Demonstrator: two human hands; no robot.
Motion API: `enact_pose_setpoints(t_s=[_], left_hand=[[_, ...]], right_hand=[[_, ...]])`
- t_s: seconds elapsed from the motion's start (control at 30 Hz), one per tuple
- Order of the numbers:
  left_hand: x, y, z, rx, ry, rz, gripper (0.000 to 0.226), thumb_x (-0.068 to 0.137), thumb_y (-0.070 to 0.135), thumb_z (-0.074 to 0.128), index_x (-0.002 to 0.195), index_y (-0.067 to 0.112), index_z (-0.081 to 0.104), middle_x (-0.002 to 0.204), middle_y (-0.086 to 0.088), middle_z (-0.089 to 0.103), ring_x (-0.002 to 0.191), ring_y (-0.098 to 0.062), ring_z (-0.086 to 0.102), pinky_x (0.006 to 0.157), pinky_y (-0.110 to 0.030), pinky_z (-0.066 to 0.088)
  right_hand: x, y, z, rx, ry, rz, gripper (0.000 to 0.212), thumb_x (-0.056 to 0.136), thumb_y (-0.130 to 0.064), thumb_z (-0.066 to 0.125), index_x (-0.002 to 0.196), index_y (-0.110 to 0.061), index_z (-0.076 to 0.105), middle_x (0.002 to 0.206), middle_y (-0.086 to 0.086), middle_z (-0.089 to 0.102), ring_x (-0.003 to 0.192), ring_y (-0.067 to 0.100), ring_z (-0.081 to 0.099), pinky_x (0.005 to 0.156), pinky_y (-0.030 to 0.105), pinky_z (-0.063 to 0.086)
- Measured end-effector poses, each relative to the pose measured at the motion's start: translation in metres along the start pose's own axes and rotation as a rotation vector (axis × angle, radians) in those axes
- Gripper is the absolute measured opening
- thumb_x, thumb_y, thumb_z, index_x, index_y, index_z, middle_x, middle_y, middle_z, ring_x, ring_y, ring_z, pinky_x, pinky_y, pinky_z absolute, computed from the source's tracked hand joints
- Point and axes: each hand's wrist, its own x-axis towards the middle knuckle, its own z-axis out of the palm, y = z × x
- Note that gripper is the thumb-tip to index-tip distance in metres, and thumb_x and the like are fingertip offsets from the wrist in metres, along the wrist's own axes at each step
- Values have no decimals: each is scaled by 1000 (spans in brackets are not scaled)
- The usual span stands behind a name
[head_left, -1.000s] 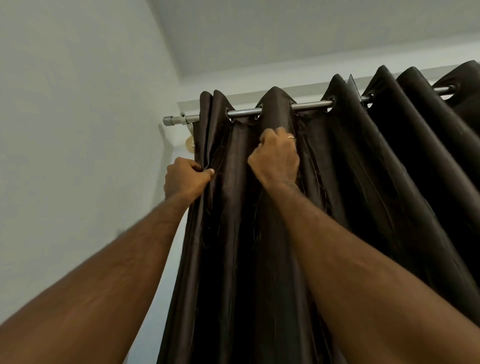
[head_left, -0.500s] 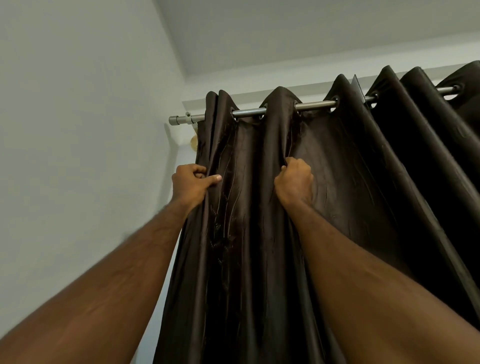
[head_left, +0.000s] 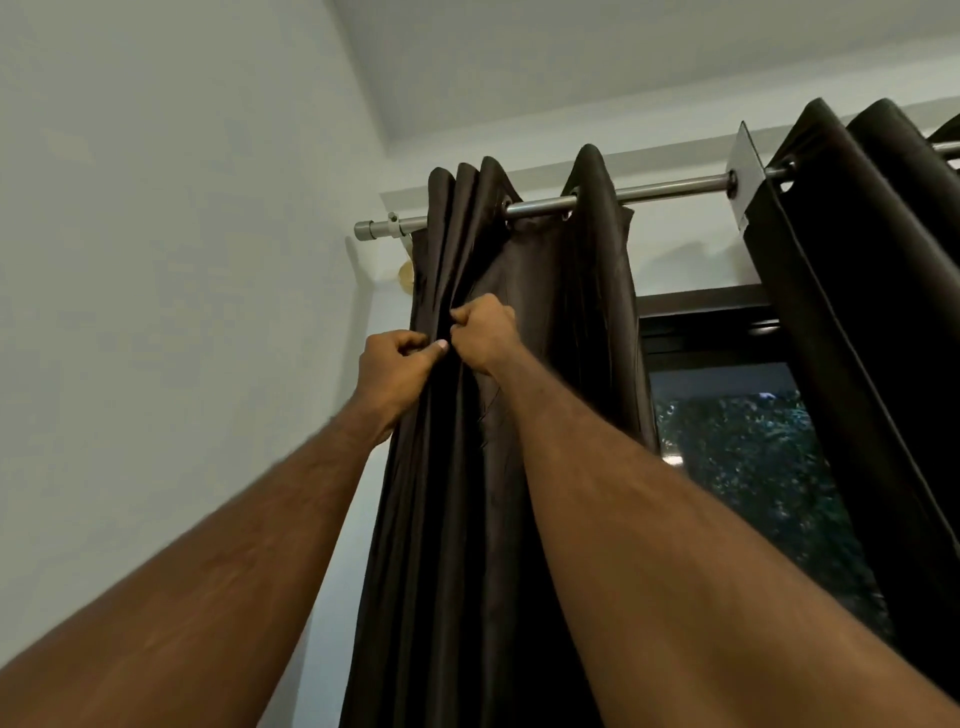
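A dark brown eyelet curtain (head_left: 540, 322) hangs bunched at the left end of a silver rod (head_left: 670, 188). My left hand (head_left: 396, 370) pinches its outer folds between thumb and curled fingers. Just to the right and slightly higher, my right hand (head_left: 483, 332) grips a neighbouring fold in a fist. The two hands almost touch. A second dark curtain panel (head_left: 872, 312) hangs further right on the same rod, apart from the first.
A white wall (head_left: 171, 260) stands close on the left, meeting the ceiling above. Between the two panels a dark-framed window (head_left: 737, 447) shows foliage outside. A rod bracket (head_left: 740, 171) sits by the right panel, and the rod's end cap (head_left: 366, 229) sticks out left.
The left curtain has been drawn leftward into a tight bunch, exposing the window between the panels. My right hand moved left, close to my left hand, and both still hold folds.
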Motion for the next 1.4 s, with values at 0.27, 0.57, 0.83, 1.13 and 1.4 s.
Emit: enact_pose_setpoints(t_s=[0.27, 0.57, 0.83, 1.13, 1.4], left_hand=[[-4, 8, 13, 308, 69, 84, 60, 72, 40, 88, 120, 8, 70, 107, -8, 74, 96, -23, 70, 91, -41, 58], [-14, 4, 28, 239, 82, 55, 47, 80, 21, 82, 124, 8, 70, 112, -10, 74, 99, -26, 70, 96, -46, 56], [-21, -3, 11, 116, -28, 90, 43, 81, 5, 81, 123, 10, 69, 95, 0, 72, 81, -11, 68, 83, -30, 60], [-16, -24, -14, 73, -68, 52, 35, 84, 2, 74, 118, 10, 72, 98, -6, 73, 87, -25, 73, 83, -39, 62], [-52, -28, -6, -36, -71, -8, 38, 81, 17, 82, 116, 11, 71, 92, -3, 72, 82, -16, 70, 81, -37, 62]], right_hand=[[-31, 26, -61, -195, 384, -194, 25, 91, -11, 53, 109, -15, 70, 110, 4, 64, 97, 19, 59, 80, 31, 52], [-41, 86, -119, -464, 509, 70, 49, 92, -27, 66, 132, -9, 45, 126, 14, 58, 119, 34, 55, 94, 46, 47], [-28, 55, -64, -408, 339, 193, 30, 98, -9, 44, 120, -5, 64, 124, 20, 62, 115, 40, 59, 91, 43, 52], [1, -1, 12, -301, 39, -91, 25, 98, -10, 48, 115, -11, 66, 114, 13, 63, 104, 31, 61, 85, 32, 52], [-89, 34, 22, -125, 221, -94, 50, 85, -21, 64, 130, -17, 42, 101, 13, 64, 91, 35, 65, 75, 46, 58]])
